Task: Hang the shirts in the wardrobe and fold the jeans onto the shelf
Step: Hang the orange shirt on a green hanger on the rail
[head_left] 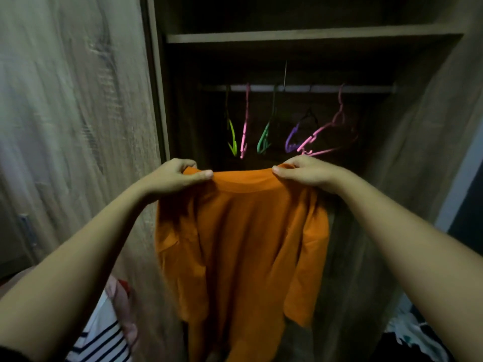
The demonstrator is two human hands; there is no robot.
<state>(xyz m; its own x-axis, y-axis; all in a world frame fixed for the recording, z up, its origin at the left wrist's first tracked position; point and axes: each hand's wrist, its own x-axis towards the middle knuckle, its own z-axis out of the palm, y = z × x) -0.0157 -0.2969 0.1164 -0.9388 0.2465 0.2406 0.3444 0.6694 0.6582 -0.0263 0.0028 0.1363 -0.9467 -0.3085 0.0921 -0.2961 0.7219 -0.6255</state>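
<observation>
Orange shirt [243, 244] held up at open wardrobe [418, 152], both hands pinching the collar.
Left hand [172, 178] grips collar's left end, right hand [305, 173] the right end; shirt hangs below, under rail [300, 88] with empty coloured hangers [264, 138].

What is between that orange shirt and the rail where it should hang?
Nothing visible blocks it: the wardrobe stands open, and only empty hangers hang on the rail above the orange shirt. The left hand and right hand pinch its collar.
</observation>
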